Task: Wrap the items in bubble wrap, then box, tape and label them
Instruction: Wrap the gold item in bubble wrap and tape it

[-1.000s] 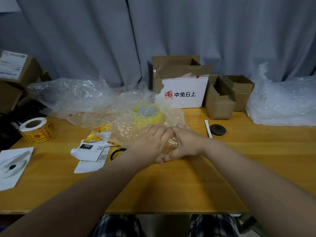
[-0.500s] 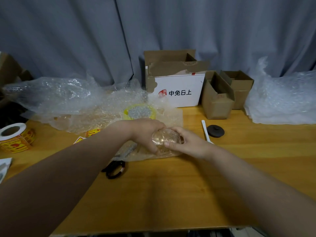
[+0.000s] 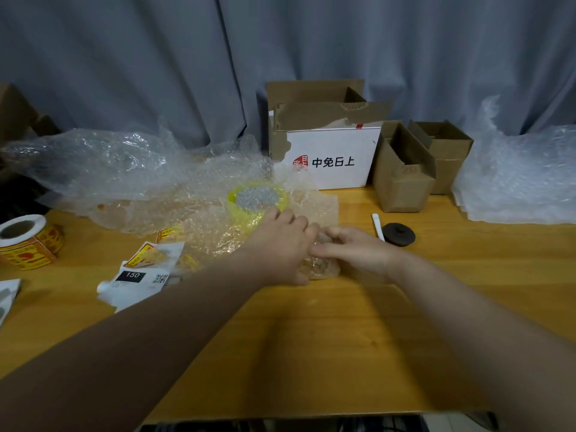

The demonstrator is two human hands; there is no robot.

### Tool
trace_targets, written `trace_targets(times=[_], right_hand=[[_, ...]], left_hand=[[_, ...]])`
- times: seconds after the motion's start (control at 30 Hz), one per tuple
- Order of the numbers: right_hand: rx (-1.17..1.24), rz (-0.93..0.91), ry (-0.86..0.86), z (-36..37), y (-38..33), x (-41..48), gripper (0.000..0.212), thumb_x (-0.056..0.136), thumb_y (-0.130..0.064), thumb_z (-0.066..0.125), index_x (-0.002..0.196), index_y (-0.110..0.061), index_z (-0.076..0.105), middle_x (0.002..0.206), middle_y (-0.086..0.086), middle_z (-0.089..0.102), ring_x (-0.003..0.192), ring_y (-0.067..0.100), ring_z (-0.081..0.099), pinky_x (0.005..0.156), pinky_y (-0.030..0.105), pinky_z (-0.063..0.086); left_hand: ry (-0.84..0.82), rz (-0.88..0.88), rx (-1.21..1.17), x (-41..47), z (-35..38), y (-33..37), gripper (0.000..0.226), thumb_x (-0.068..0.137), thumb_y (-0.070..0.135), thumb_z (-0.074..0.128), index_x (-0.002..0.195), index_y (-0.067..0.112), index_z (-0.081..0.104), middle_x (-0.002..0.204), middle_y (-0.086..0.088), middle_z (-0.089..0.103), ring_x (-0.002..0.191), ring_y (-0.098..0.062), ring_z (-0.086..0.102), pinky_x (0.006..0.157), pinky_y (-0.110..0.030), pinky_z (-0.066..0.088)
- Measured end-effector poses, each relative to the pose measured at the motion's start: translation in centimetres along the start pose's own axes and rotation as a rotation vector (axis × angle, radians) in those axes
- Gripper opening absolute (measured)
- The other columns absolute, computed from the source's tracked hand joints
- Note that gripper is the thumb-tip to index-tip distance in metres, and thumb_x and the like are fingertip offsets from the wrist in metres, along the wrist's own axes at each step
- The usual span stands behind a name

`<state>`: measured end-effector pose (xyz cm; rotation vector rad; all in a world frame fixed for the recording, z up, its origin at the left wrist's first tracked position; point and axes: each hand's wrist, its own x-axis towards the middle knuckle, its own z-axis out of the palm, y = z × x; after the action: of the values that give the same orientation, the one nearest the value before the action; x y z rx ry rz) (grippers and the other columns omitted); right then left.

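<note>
A small item wrapped in bubble wrap [image 3: 321,265] lies on the wooden table [image 3: 311,338] at the centre, mostly hidden by my hands. My left hand [image 3: 280,244] lies over its left side with the fingers curled on it. My right hand [image 3: 352,249] presses on it from the right, fingers laid across the top. A sheet of bubble wrap [image 3: 218,232] spreads out to the left behind the bundle. A yellow roll of tape [image 3: 257,199] sits just beyond my left hand, under the wrap.
A white printed box [image 3: 333,160] and two small open cardboard boxes [image 3: 405,179] stand at the back. A black round lid [image 3: 399,233] and white stick [image 3: 378,226] lie to the right. Label roll [image 3: 26,241] and loose labels [image 3: 140,275] lie left. More bubble wrap [image 3: 517,182] is piled far right.
The bundle, held slightly up between both hands half a second ago, is now pressed down on the table. My left hand has shifted over it; the view has swung back left.
</note>
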<state>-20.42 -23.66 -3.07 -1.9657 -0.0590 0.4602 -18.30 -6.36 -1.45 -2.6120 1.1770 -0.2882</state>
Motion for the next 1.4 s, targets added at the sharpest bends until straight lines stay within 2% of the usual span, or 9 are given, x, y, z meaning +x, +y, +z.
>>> trace_targets(times=[0.1,0.17,0.37,0.5,0.67,0.87,1.07,1.23,1.4], right_hand=[[0.339,0.058,0.22,-0.1,0.5,-0.4,0.035,0.086,-0.015,0.06,0.122,-0.013,0.059,0.117,0.007,0.064,0.107,0.018,0.06,0.089,0.029,0.05],[0.264,0.131,0.486,-0.3,1.2,-0.5,0.018,0.094,-0.011,0.052,0.105,-0.003,0.063,0.103,0.014,0.066,0.094,0.026,0.063,0.084,0.038,0.056],[0.073,0.34,0.411,1.0,-0.2,-0.5,0.02,0.093,-0.011,0.057,0.077,0.0,0.059,0.068,0.014,0.057,0.048,0.019,0.05,0.037,0.02,0.042],[-0.004,0.326,0.434,1.5,-1.1,0.7,0.02,0.092,-0.009,0.056,0.072,-0.003,0.057,0.065,0.015,0.055,0.046,0.021,0.042,0.042,0.023,0.033],[0.049,0.332,0.433,1.7,-2.6,1.1,0.035,0.088,0.004,0.051,0.056,-0.009,0.041,0.051,0.007,0.041,0.041,0.016,0.036,0.03,0.013,0.026],[0.091,0.404,0.433,1.4,-2.8,1.4,0.027,0.089,0.005,0.053,0.065,-0.005,0.048,0.056,0.009,0.047,0.044,0.017,0.043,0.033,0.017,0.034],[0.128,0.431,0.427,1.3,-1.9,2.0,0.018,0.092,-0.004,0.054,0.074,-0.004,0.053,0.067,0.009,0.051,0.058,0.018,0.044,0.049,0.024,0.034],[0.163,0.366,0.376,1.7,-1.5,2.4,0.019,0.091,-0.002,0.05,0.1,-0.002,0.066,0.096,0.013,0.064,0.093,0.025,0.057,0.073,0.031,0.044],[0.3,0.271,0.366,1.2,-1.4,1.6,0.012,0.089,0.0,0.057,0.088,-0.011,0.061,0.077,0.005,0.061,0.071,0.015,0.055,0.056,0.022,0.045]], left_hand=[[0.053,-0.001,-0.019,0.0,0.4,-0.2,0.077,0.072,0.064,0.059,0.13,0.018,0.039,0.123,0.0,0.05,0.111,-0.024,0.043,0.1,-0.042,0.029],[0.065,0.003,-0.018,-0.4,0.8,-0.1,0.079,0.072,0.063,0.059,0.132,0.017,0.037,0.124,-0.001,0.049,0.116,-0.024,0.043,0.108,-0.044,0.024],[0.104,0.047,0.017,-1.8,1.4,0.2,0.091,0.051,0.06,0.078,0.122,0.009,0.053,0.123,-0.009,0.059,0.105,-0.03,0.058,0.092,-0.043,0.045],[0.174,0.069,0.015,-2.7,1.6,0.4,0.09,0.039,0.056,0.082,0.111,0.008,0.059,0.126,-0.012,0.06,0.097,-0.032,0.061,0.083,-0.044,0.049],[0.189,0.12,0.022,-3.1,1.2,0.7,0.093,0.044,0.053,0.081,0.114,0.008,0.04,0.126,-0.012,0.059,0.097,-0.031,0.061,0.082,-0.045,0.047],[0.142,0.162,0.025,-2.5,0.5,0.5,0.091,0.046,0.051,0.081,0.112,0.011,0.032,0.128,-0.01,0.057,0.099,-0.03,0.06,0.082,-0.044,0.045],[0.18,0.236,0.084,-1.9,0.0,0.8,0.085,0.041,0.047,0.082,0.109,0.008,0.05,0.114,-0.012,0.063,0.091,-0.03,0.061,0.083,-0.042,0.044],[0.073,0.206,0.037,-1.6,-0.3,0.6,0.083,0.052,0.052,0.077,0.118,0.01,0.05,0.118,-0.009,0.058,0.102,-0.028,0.056,0.09,-0.04,0.038],[-0.063,0.161,-0.086,-0.3,-1.2,0.0,0.076,0.068,0.055,0.065,0.128,0.016,0.039,0.112,0.0,0.056,0.102,-0.02,0.05,0.092,-0.033,0.03]])
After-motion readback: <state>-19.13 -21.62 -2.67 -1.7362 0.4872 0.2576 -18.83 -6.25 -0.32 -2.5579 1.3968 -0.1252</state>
